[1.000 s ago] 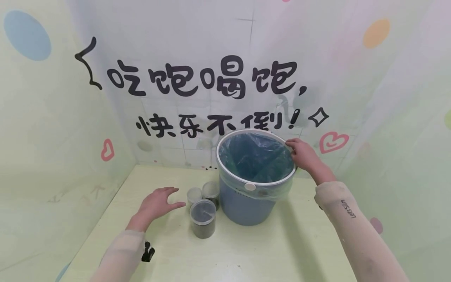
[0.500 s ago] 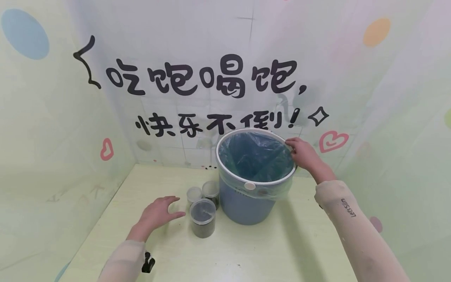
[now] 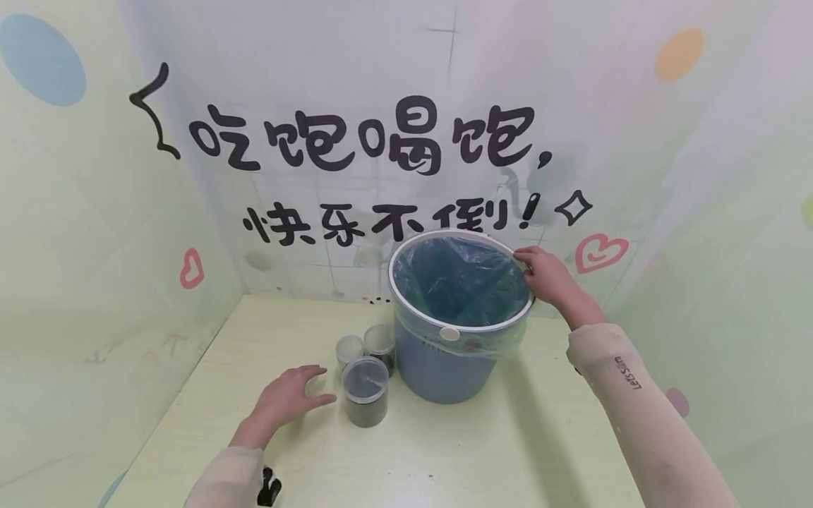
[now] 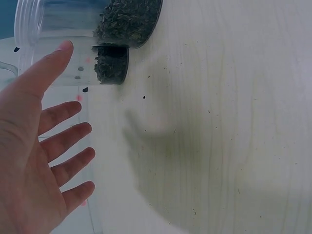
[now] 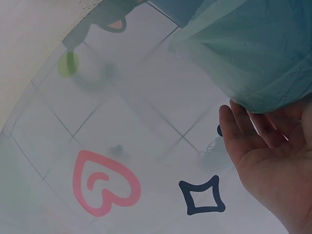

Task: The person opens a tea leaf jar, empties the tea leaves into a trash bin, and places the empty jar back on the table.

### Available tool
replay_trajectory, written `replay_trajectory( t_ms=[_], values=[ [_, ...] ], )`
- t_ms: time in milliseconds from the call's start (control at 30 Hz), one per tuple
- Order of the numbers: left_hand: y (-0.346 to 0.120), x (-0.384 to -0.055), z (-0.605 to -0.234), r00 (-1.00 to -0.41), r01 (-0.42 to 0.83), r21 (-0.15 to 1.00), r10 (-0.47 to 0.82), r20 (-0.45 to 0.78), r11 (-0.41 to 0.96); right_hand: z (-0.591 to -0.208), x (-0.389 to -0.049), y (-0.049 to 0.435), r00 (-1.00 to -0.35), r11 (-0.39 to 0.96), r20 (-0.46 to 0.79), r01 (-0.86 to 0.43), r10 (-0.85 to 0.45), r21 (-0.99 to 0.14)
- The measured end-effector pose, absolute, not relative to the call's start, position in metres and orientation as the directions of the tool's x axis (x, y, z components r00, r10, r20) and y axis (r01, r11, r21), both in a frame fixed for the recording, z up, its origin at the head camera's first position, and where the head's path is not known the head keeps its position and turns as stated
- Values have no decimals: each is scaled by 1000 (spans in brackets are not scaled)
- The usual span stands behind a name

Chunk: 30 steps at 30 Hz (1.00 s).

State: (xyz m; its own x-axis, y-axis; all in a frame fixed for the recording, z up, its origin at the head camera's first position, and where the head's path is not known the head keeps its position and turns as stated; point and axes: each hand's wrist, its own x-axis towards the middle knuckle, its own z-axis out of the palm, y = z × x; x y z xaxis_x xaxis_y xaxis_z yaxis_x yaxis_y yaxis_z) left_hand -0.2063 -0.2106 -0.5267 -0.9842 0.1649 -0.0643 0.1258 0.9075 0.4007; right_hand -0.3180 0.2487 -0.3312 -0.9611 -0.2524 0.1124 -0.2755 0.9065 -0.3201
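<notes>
A blue-grey trash bin (image 3: 444, 374) with a white rim stands upright on the table, lined with a translucent green-blue bag (image 3: 457, 282). My right hand (image 3: 549, 275) holds the bin's rim at its right side. In the right wrist view its fingers lie against the overhanging bag (image 5: 263, 58). Left of the bin, several clear lidded jars cluster together: a front jar (image 3: 365, 395), a back jar (image 3: 381, 346) and a smaller one (image 3: 349, 349). Dark dried leaves fill the bottom of a jar (image 4: 129, 22). My left hand (image 3: 286, 398), fingers spread, hovers beside the jars and holds nothing.
A pale wooden table (image 3: 444, 458) carries everything, with small dark specks on its surface. Behind it hangs a printed wall sheet (image 3: 356, 56) with black lettering; similar sheets close in both sides.
My left hand has moved slightly down, toward the table's near side, with its fingers still spread. The right hand stays at the bin's rim; bin and jars keep their places.
</notes>
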Motion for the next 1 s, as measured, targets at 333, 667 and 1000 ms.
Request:
replay_trajectory(
  t_ms=[333,667,1000],
  values=[
    [-208,-202,-540,-983,138,421,176,-52,896,-331,-319,248,-963,909,106,-268,-247,-321],
    [-205,-198,-555,-981,152,453,190,-39,879,-330,-317,247,-965,912,99,-264,-245,-313],
    [-195,-195,-564,-979,167,520,203,-13,838,-331,-318,247,-963,913,105,-269,-248,-307]
  ],
)
